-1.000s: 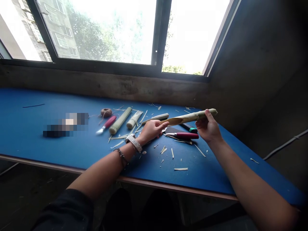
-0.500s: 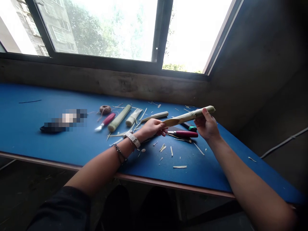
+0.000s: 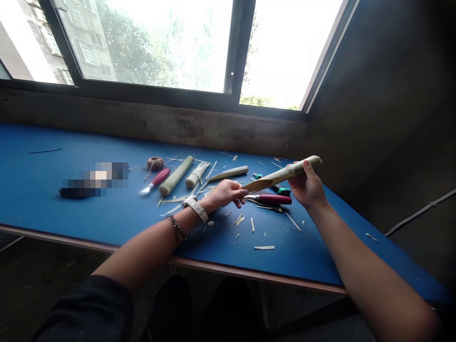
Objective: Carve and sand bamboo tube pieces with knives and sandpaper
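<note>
A pale green bamboo piece (image 3: pixel 281 175), cut slantwise at its left end, is held above the table between both hands. My left hand (image 3: pixel 228 194) pinches the thin tip of the cut end. Around the thicker right end, near a node, the fingers of my right hand (image 3: pixel 308 185) are closed. Below the bamboo lies a red-handled knife (image 3: pixel 273 199), its blade pointing left. Behind it rests a black and green tool (image 3: pixel 280 189), partly hidden by the bamboo.
On the blue table (image 3: pixel 107 213) lie a bamboo tube (image 3: pixel 177 175), a shorter section (image 3: pixel 197 175), a split piece (image 3: pixel 230 173), another red-handled knife (image 3: pixel 156 180) and a twine ball (image 3: pixel 155 164). Shavings (image 3: pixel 264 247) are scattered about. A blurred-out object (image 3: pixel 76 190) is at left.
The bamboo has shifted slightly right, and its cut face shows a little more. My left hand has dropped slightly. More of the black and green tool is visible.
</note>
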Demonstrator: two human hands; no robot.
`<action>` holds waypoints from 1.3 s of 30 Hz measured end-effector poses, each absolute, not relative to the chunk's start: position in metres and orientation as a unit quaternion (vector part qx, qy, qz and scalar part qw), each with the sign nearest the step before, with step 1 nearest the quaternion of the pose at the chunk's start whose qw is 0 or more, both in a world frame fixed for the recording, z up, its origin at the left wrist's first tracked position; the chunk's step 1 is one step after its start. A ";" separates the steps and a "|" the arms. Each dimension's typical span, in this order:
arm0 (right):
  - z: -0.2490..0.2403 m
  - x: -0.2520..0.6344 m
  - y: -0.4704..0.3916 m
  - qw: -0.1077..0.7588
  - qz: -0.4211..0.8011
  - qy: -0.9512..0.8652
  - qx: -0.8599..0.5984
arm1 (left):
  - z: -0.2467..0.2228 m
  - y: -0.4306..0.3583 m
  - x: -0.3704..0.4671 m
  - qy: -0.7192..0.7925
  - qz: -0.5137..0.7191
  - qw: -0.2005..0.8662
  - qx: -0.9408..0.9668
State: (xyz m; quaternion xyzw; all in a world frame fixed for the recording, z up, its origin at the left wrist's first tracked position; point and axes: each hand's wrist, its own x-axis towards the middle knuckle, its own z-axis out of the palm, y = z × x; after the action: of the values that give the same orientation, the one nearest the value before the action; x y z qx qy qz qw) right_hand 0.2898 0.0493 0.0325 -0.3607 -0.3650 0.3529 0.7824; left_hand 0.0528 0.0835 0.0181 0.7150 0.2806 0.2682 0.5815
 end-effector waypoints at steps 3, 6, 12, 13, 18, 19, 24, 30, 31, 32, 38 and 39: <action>0.034 0.286 0.048 0.777 0.350 -0.386 -0.352 | 0.017 0.080 0.053 0.320 0.321 0.515 0.728; 0.035 0.280 0.045 0.767 0.366 -0.402 -0.341 | 0.017 0.074 0.052 0.355 0.346 0.393 0.774; 0.040 0.284 0.042 0.760 0.388 -0.409 -0.323 | 0.022 0.066 0.053 0.312 0.351 0.363 0.805; 0.041 0.287 0.042 0.766 0.384 -0.402 -0.322 | 0.022 0.066 0.054 0.293 0.349 0.384 0.804; 0.040 0.295 0.045 0.779 0.370 -0.381 -0.333 | 0.022 0.068 0.059 0.207 0.312 0.505 0.778; 0.040 0.295 0.045 0.781 0.370 -0.375 -0.334 | 0.022 0.068 0.060 0.184 0.298 0.532 0.771; 0.036 0.292 0.046 0.784 0.377 -0.362 -0.335 | 0.032 0.065 0.054 0.067 0.231 0.634 0.735; 0.035 0.289 0.045 0.785 0.384 -0.339 -0.349 | 0.036 0.066 0.046 0.024 0.165 0.672 0.722; 0.035 0.288 0.045 0.786 0.387 -0.333 -0.350 | 0.036 0.066 0.046 0.027 0.159 0.673 0.722; 0.034 0.288 0.045 0.786 0.387 -0.330 -0.352 | 0.034 0.067 0.046 0.033 0.158 0.671 0.724; 0.032 0.291 0.048 0.800 0.339 -0.352 -0.348 | 0.026 0.069 0.053 0.131 0.218 0.636 0.729; 0.032 0.291 0.049 0.803 0.329 -0.357 -0.347 | 0.025 0.069 0.054 0.158 0.234 0.633 0.721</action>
State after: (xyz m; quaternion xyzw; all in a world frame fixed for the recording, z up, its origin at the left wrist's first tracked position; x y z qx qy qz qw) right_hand 0.2913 0.0490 0.0318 -0.3471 -0.3566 0.3292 0.8025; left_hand 0.0542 0.0688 0.0250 0.7207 0.1580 0.2339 0.6332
